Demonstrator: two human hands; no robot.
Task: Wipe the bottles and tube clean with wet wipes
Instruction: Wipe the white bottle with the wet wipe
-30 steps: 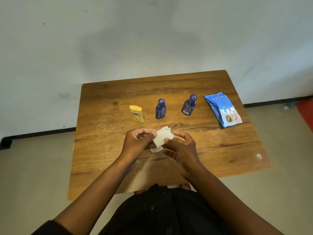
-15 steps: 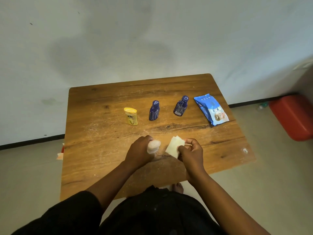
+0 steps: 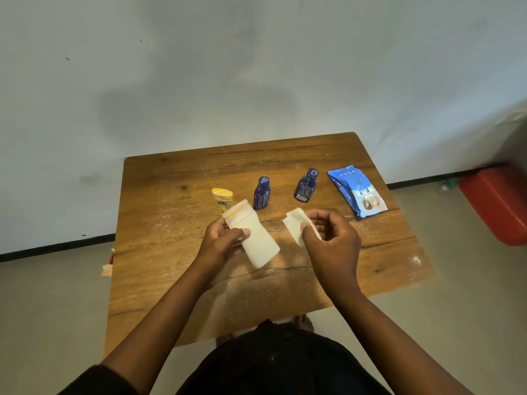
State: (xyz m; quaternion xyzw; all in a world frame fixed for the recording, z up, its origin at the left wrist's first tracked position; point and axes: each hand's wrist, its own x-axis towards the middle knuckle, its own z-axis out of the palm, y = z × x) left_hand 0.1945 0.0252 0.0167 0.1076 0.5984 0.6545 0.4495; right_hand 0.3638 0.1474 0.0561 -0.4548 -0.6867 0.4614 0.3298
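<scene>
The left hand (image 3: pixel 225 243) grips a white bottle (image 3: pixel 252 235) around its middle, thumb across the front, the bottle tilted with its yellow-banded top toward eleven o'clock. The right hand (image 3: pixel 330 238) pinches a folded wet wipe (image 3: pixel 296 225) between thumb and fingers. A second ago wipe and bottle were pressed together between both hands; now they have come apart, the wipe just beside the bottle at its three o'clock, not touching it. I'd judge that one pass over this bottle is finished and the person is turning it, or refolding the wipe, before the next stroke.

Beyond the hands, at twelve o'clock, two dark blue bottles (image 3: pixel 261 193) (image 3: pixel 306 185) stand upright on the wooden table (image 3: pixel 159 252), well apart from each other. The yellow-capped tube (image 3: pixel 221 196) stands at about eleven o'clock, partly hidden behind the white bottle's top. The blue wipes pack (image 3: pixel 356 192) lies flat at two o'clock, near the table's right edge. Those three standing items look untouched, so most of the wiping seems left to do.

A red container (image 3: pixel 497 203) sits on the floor at three o'clock.
</scene>
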